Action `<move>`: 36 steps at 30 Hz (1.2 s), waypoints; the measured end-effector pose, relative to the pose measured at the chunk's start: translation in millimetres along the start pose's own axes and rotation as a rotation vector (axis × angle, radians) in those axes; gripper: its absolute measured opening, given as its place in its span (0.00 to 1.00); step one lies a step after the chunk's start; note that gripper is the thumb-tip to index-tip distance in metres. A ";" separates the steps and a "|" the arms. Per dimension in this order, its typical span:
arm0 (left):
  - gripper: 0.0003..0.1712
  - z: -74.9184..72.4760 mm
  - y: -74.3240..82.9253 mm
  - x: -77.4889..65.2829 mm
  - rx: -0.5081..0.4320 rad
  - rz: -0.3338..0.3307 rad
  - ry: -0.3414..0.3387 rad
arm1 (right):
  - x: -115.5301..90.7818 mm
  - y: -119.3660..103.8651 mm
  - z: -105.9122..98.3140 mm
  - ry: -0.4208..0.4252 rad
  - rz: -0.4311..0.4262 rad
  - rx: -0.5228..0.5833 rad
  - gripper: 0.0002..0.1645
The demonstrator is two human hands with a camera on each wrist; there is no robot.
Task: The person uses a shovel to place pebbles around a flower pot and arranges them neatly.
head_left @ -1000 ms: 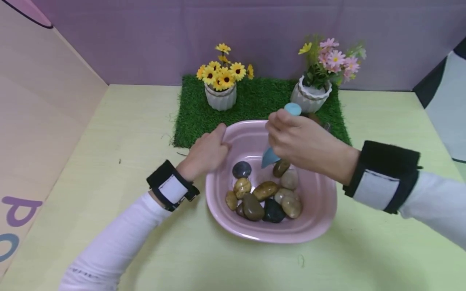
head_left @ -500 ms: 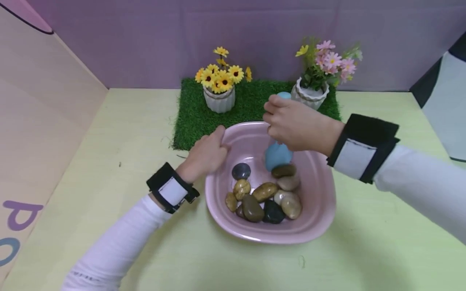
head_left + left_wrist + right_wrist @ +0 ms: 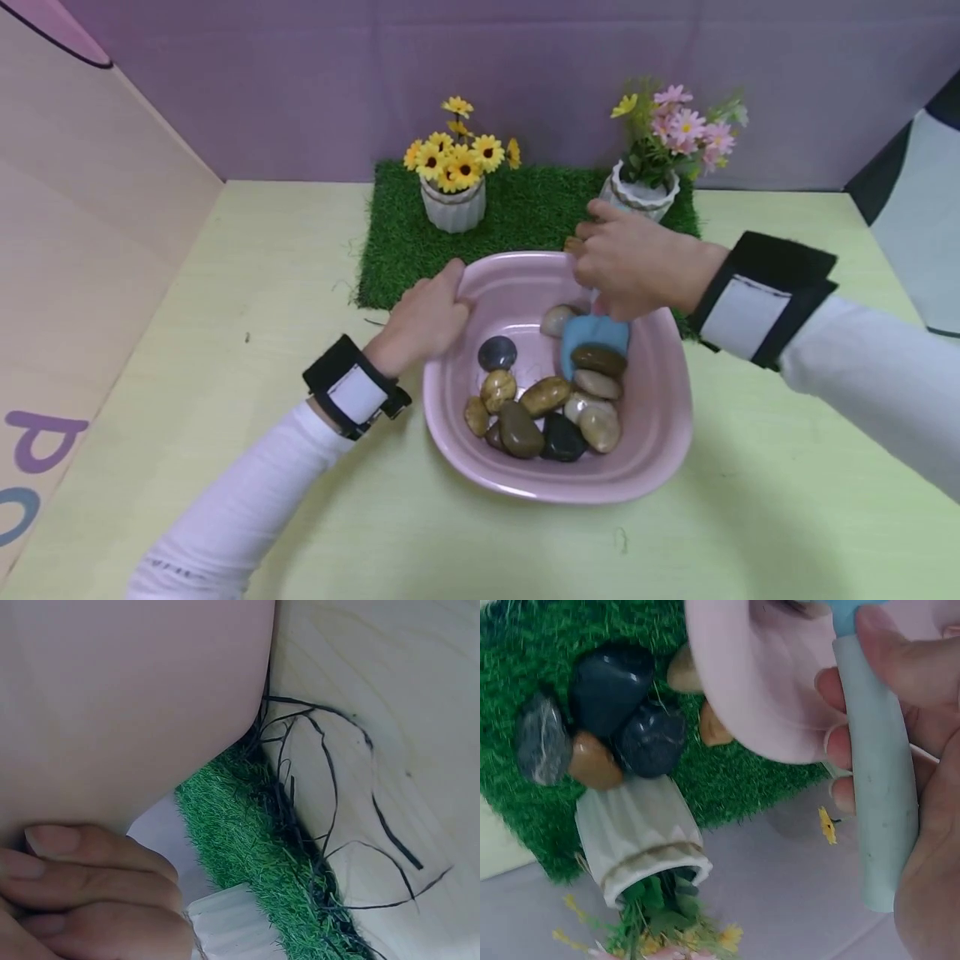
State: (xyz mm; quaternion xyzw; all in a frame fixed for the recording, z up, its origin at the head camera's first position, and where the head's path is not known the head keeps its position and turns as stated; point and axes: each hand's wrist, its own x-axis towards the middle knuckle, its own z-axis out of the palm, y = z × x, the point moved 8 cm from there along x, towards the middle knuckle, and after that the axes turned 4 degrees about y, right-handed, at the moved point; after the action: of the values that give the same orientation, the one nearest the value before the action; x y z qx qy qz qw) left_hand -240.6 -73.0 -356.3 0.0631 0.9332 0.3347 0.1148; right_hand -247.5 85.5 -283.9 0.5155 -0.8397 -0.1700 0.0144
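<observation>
In the head view my left hand (image 3: 423,321) grips the left rim of a pink basin (image 3: 480,479), its fingers curled beneath the rim in the left wrist view. My right hand (image 3: 637,258) holds a small shovel over the basin's far right side. Its pale handle (image 3: 877,772) lies in my curled fingers in the right wrist view. The light-blue blade (image 3: 588,332) points down into the basin, against a brown stone (image 3: 598,360) that covers part of it. A pale stone (image 3: 557,320) sits left of the blade. Several smooth stones (image 3: 521,429) lie nearer the front.
Behind the basin lies a green grass mat (image 3: 536,200) with two white flowerpots, one of yellow flowers (image 3: 457,158) and one of pink flowers (image 3: 686,125). Dark stones (image 3: 611,682) rest on the mat beside the right pot. A purple cloth (image 3: 300,92) hangs behind.
My right hand dipped toward the far rim, then shifted slightly right, and the shovel blade moved right beside the brown stone. The pale stone has come into view. My left hand stays on the rim.
</observation>
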 end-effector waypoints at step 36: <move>0.10 -1.7 1.1 0.9 0.020 0.016 -0.004 | -11.6 -6.7 17.2 -0.158 0.049 0.316 0.10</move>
State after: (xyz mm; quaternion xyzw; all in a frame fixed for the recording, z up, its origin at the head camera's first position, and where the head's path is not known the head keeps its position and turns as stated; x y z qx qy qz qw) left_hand -241.9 -73.0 -354.5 0.0726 0.9357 0.3262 0.1134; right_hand -239.6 97.5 -300.3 0.4758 -0.8668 -0.0756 -0.1286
